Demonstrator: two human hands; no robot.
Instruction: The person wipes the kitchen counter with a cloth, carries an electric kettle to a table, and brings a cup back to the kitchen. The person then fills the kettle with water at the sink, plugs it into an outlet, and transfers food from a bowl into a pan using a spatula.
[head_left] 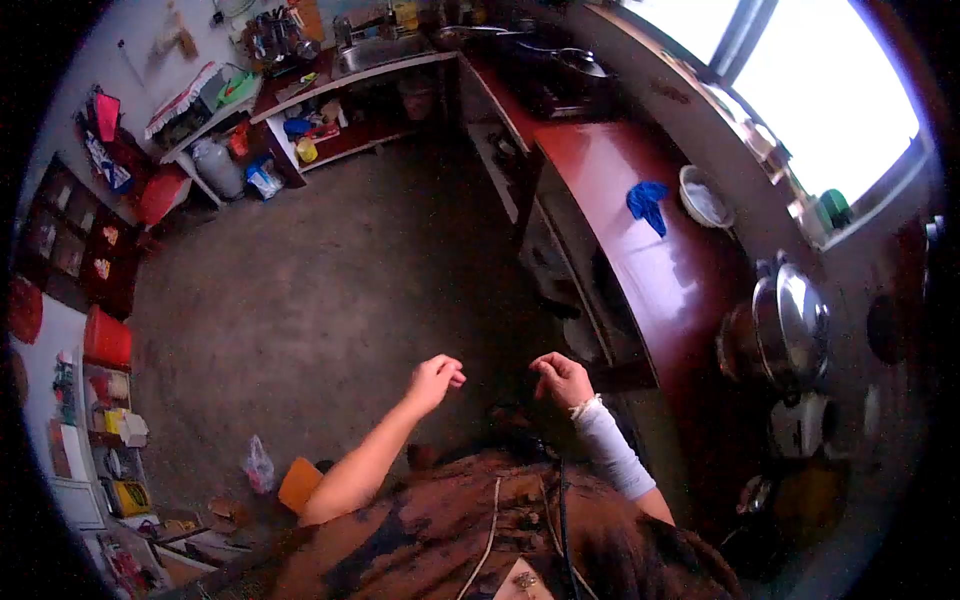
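My left hand is held in the air over the grey floor, its fingers loosely bent, the thumb apart, and nothing visible in it. Facing it across a gap, my right hand hangs near the lower shelves of the counter, also with bent fingers and nothing visible in it. A white sleeve-like wrap covers the right forearm, and a pale bracelet circles that wrist. Neither hand touches anything. On the red countertop to the right lie a blue cloth and a pale bowl.
A lidded steel pot stands on the right counter. A stove with a lidded pan and a sink are at the back. A gas cylinder stands at back left. Shelves line the left wall; a plastic bag lies on the floor.
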